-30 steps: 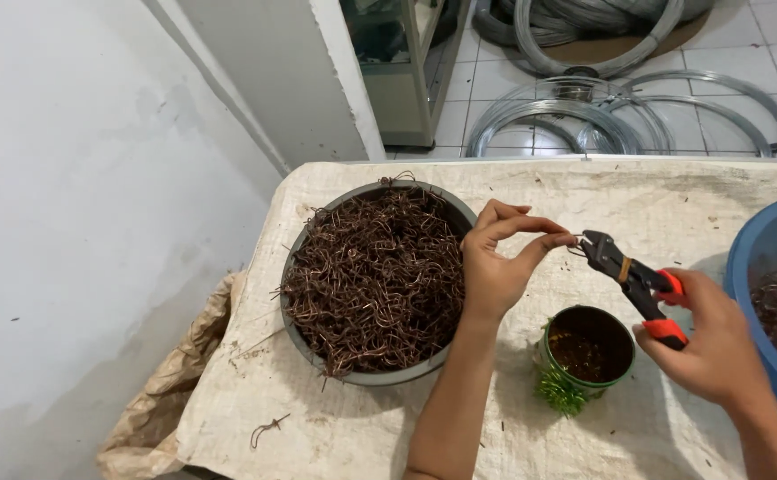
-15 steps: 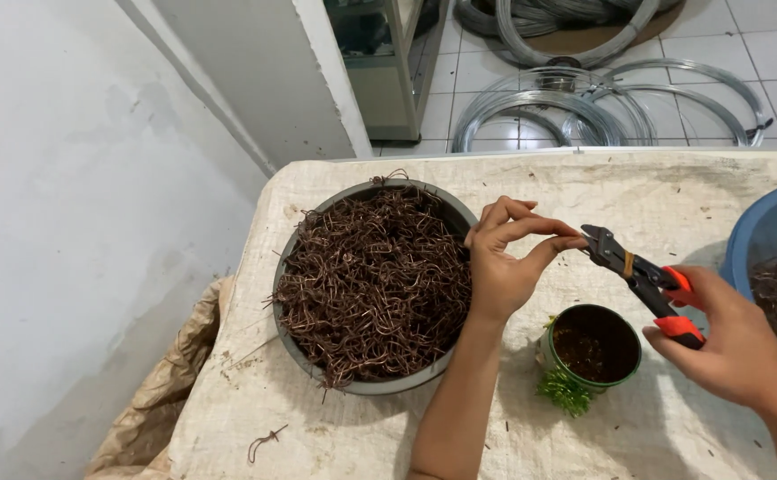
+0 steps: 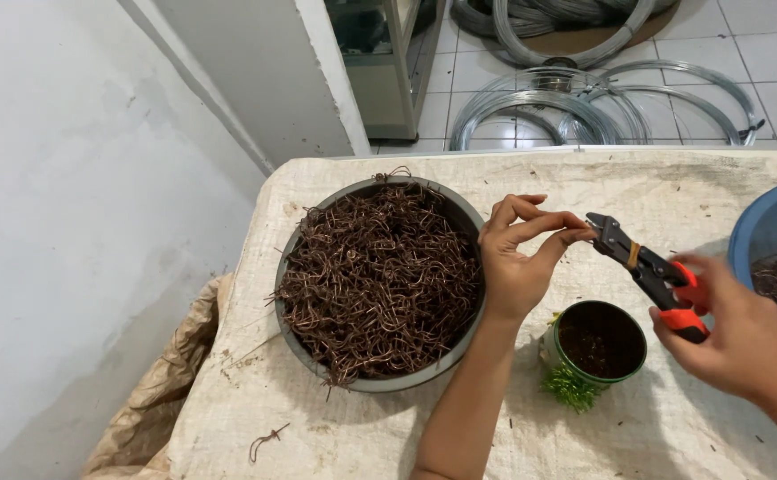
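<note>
The cutters (image 3: pixel 641 267), black-headed with orange grips, are held in the right hand (image 3: pixel 735 342), which is wrapped tight round the grips; the head points left and up, its tip touching the fingertips of the left hand (image 3: pixel 517 262). The left hand has thumb and forefinger pressed together in a pinch at the cutter tip; whatever lies between them is too small to make out. Both hands sit over a table covered in pale woven sacking (image 3: pixel 637 187). Just near of the cutters stands a small green round tin (image 3: pixel 597 342) with dark contents, and a sprig of green plastic foliage (image 3: pixel 570 387) lies against its near left side. Left of the left hand, touching the wrist, is a grey metal basin (image 3: pixel 379 384) heaped with short brown curled wire pieces (image 3: pixel 379 280). At the right edge is a blue tub (image 3: pixel 775 227) holding more brown pieces. One stray brown piece (image 3: pixel 268 437) lies on the sacking near left. Beyond the table, coils of silver wire (image 3: pixel 584 107) lie on the white tiled floor.
</note>
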